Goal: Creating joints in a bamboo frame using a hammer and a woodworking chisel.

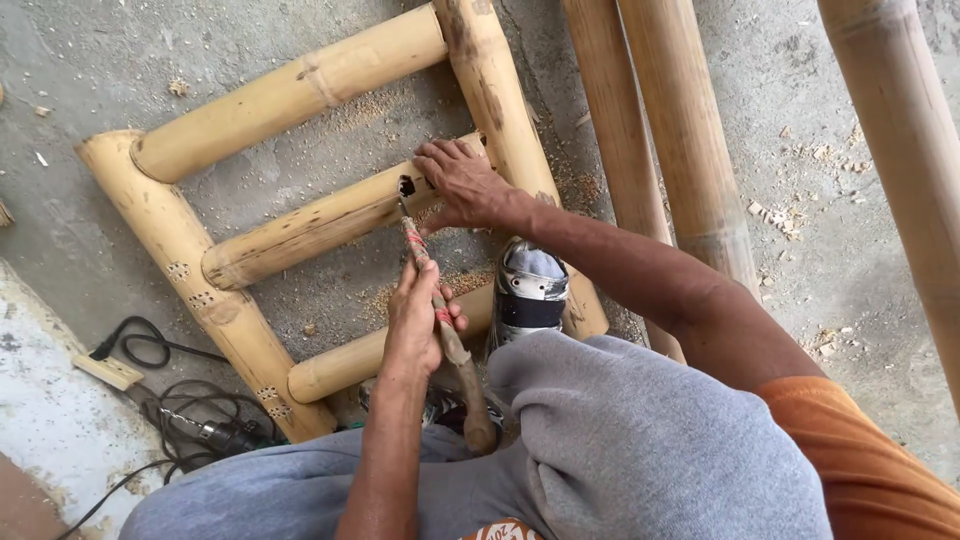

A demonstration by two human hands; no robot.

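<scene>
- Head view, centre of frame: left hand [418, 325], grip closed around the shaft of a long tool [440, 320] with a wooden handle and red wrapping. The handle end points down toward the person's lap; the working tip points up the frame.
- Tool axis: near vertical in the frame, leaning slightly left at the top. The tip meets a dark hole [406, 186] cut in the middle bamboo rung [320, 225].
- Right hand [462, 183], upper centre: fingers curled over the rung just to the right of the hole, pressing down on it where it joins the frame's right-hand post [500, 90]. Grip closed on the rung; this hand is the nearer to the hole.
- Bamboo frame: ladder-like, lying flat on the concrete floor [840, 270]. Left-hand post [190, 270] runs from upper left to lower centre; three rungs cross between the two posts, their long axes slanting up to the right.
- Shoe [530, 285], grey and white, set on the frame's right-hand post just below the right hand.
- Sawdust [375, 105] scattered between the rungs and around the hole.
- Loose bamboo poles [670, 130], upper right, lying side by side, apart from the frame.
- Lower left: black cable [150, 345] in loops, and a power tool [225, 433] partly hidden beside the grey trouser leg.
</scene>
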